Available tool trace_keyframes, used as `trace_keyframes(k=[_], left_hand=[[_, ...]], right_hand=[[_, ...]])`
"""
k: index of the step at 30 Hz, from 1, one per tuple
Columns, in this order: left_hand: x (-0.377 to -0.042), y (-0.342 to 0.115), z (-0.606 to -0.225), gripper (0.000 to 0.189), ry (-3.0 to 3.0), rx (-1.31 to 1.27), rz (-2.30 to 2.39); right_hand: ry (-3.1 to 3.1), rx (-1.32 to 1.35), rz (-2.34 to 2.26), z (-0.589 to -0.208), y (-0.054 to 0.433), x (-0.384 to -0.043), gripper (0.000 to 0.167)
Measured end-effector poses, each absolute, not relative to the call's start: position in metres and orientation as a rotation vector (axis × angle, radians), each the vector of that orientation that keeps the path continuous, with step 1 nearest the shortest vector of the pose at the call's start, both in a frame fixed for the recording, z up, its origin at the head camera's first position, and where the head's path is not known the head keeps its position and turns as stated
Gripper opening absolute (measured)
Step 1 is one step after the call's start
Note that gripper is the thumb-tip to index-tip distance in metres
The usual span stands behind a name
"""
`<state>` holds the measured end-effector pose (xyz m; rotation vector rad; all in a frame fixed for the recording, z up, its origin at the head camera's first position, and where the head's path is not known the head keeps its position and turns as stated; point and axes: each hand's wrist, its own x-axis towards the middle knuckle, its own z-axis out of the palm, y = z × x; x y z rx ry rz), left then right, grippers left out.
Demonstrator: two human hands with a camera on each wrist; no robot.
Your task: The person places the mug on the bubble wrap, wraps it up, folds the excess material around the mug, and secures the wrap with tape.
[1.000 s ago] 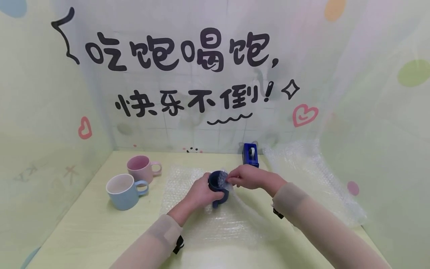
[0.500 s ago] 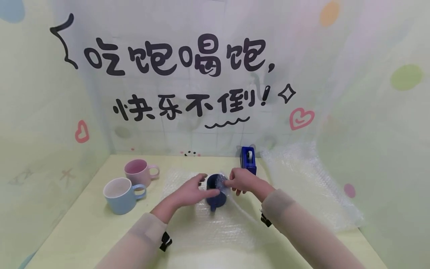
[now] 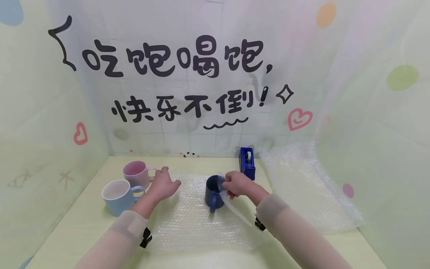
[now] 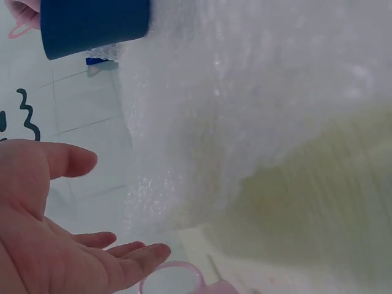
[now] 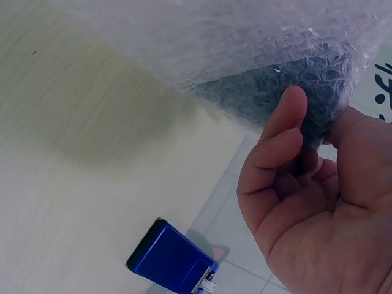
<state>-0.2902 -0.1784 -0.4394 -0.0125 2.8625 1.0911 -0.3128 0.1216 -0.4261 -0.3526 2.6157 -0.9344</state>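
A dark blue mug (image 3: 212, 196) stands on a sheet of bubble wrap (image 3: 191, 224), its handle toward me. My right hand (image 3: 237, 183) pinches the wrap's lifted right edge at the mug's rim; in the right wrist view, fingers and thumb close on the bubbled corner (image 5: 327, 79). My left hand (image 3: 164, 185) hovers at the sheet's left side with fingers extended, holding nothing. Beside it are the handles of a pink mug (image 3: 136, 175) and a light blue mug (image 3: 117, 200). In the left wrist view the palm (image 4: 37, 233) shows, apart from the wrap.
A blue tape dispenser (image 3: 247, 166) sits behind my right hand near the back wall. Another bubble wrap sheet (image 3: 305, 194) lies at the right, its back edge against the wall. Printed cloth walls (image 3: 188, 142) bound the pale table (image 3: 77, 224) on three sides.
My left hand has let go of the dark blue mug and moved left toward the pink mug. The right hand still holds the wrap at the rim.
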Motion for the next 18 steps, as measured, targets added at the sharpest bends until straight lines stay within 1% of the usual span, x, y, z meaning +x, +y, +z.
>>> trace_keyframes(k=[4,7,10,13,14,15,18], left_hand=[[-0.300,-0.185,-0.459,0.090,2.876,-0.031,1.082],[-0.308,-0.190,-0.472,0.086,2.901,-0.037,1.078],[-0.307,-0.190,-0.472,0.067,2.894,-0.021,1.116],[-0.298,-0.184,-0.458,0.031,2.878,0.008,1.151],[-0.297,-0.183,-0.455,0.023,2.878,0.020,1.179],[-0.295,-0.182,-0.452,0.020,2.882,0.032,1.205],[-0.294,-0.176,-0.444,0.022,2.829,0.048,1.360]], right_hand=[[2.645,-0.359,-0.906,-0.427,0.121,-0.311,0.033],[2.648,-0.347,-0.908,-0.429,0.121,-0.309,0.032],[2.654,-0.339,-0.922,-0.431,0.121,-0.310,0.032],[2.654,-0.344,-0.937,-0.431,0.122,-0.310,0.032],[2.654,-0.350,-0.941,-0.431,0.122,-0.310,0.032],[2.652,-0.352,-0.945,-0.431,0.122,-0.311,0.032],[2.649,-0.353,-0.943,-0.429,0.121,-0.312,0.031]])
